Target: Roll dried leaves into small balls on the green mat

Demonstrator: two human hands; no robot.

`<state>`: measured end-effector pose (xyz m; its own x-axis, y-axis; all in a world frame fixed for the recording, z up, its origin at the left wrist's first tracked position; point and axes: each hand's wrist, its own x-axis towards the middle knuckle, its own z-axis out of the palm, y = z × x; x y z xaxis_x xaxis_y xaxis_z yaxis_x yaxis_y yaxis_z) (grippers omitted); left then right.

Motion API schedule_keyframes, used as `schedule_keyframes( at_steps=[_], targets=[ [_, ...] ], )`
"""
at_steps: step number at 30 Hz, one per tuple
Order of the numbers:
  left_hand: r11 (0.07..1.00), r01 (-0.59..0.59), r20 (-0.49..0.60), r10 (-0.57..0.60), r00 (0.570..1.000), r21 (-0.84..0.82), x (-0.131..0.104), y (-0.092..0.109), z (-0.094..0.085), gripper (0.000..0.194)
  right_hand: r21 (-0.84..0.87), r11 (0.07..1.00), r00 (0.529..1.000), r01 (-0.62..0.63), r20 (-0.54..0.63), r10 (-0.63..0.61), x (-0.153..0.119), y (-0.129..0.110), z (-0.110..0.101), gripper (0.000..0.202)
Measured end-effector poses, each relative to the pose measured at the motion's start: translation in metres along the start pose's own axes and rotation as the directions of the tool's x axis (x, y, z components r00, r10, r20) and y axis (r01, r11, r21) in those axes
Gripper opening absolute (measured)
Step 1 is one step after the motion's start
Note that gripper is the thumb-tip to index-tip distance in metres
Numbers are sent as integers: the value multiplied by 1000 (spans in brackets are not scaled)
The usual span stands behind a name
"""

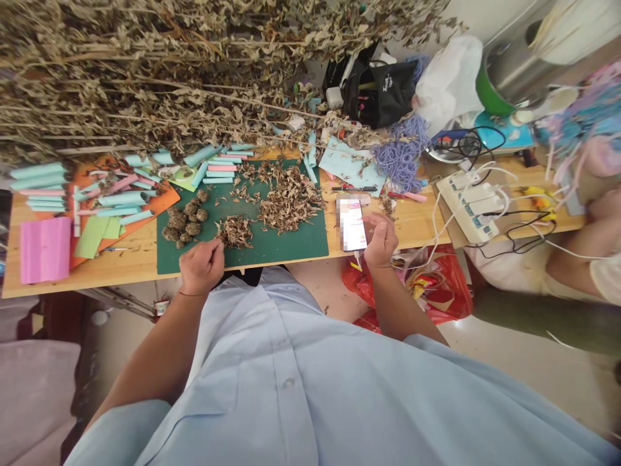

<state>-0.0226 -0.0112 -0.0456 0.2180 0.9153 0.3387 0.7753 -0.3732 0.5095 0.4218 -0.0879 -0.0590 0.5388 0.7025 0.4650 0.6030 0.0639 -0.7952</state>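
Left hand (202,266): curled into a fist over front edge of green mat (291,247), right by small leaf heap (235,232). Can't tell if anything's inside it.
Right hand (381,241): fingers part-curled at right side of phone (354,223); can't tell if they touch it.
Phone: flat on table (418,220), just right of mat, screen up, lit.
Cable (358,260): out of phone's near end, over the table edge, close to your R wrist. Prob worst risk: snag it w/ wrist or forearm & phone goes off the front, likely onto red bag (451,291) or floor.
Brown balls (187,221): clustered on mat, just past your L fist. Look round, so a knock cd roll them off.
Small heap: loose & near the edge; a careless L sweep wd spill bits in your lap.
Big leaf pile (291,197): loose too, far side of mat. A low reach across wd prob drag it into the small one.
Pen (356,189): just beyond phone; shove phone fwd & you'd push it into the clutter.
Power strip (468,207): looped w/ cords to your R. Elbow swing cd yank one.
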Motion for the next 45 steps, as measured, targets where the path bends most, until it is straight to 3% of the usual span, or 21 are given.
schedule_keyframes(
  at_steps=[9, 13, 15, 17, 20, 23, 26, 31, 38, 41, 45],
  targets=[
    [995, 36, -3, -37, 999, -91, 6, 5, -3, 20, 49, 998, 996, -43, -72, 46, 6, -2, 0, 51],
    [969, 172, -57, -185, 981, -178, 13, 19, -9, 22, -7, 998, 992, 66, -108, -66, 0, -33, 0, 38],
    [911, 291, -108, -334, 936, -293, 19, 34, -10, 24, -2, 985, 985, 172, 1, -172, -12, -60, 12, 27],
    [759, 380, -41, -470, 882, -529, 28, 53, -9, 24, 64, 962, 941, 266, 201, -273, -27, -92, 32, 21],
    [370, 463, 220, -539, 813, -805, 43, 83, -6, 22, 201, 912, 769, 359, 490, -411, -47, -142, 71, 24],
    [33, 549, 468, -481, 741, -835, 54, 103, -4, 27, 220, 883, 650, 416, 607, -457, -51, -181, 103, 33],
    [-145, 526, 528, -462, 713, -838, 58, 110, -2, 29, 197, 864, 571, 464, 679, -461, -45, -200, 125, 33],
    [-144, 483, 495, -419, 761, -864, 56, 103, -4, 27, 200, 831, 543, 519, 674, -502, -31, -197, 149, 31],
    [-128, 450, 464, -357, 811, -884, 46, 100, -11, 15, 127, 862, 617, 490, 648, -446, -24, -188, 169, 32],
    [-107, 460, 465, -362, 808, -881, 44, 97, -10, 20, 112, 883, 634, 456, 655, -410, -26, -189, 173, 31],
    [-80, 476, 459, -440, 771, -876, 44, 91, -7, 24, 135, 908, 598, 397, 713, -367, -28, -191, 174, 34]
  ],
)
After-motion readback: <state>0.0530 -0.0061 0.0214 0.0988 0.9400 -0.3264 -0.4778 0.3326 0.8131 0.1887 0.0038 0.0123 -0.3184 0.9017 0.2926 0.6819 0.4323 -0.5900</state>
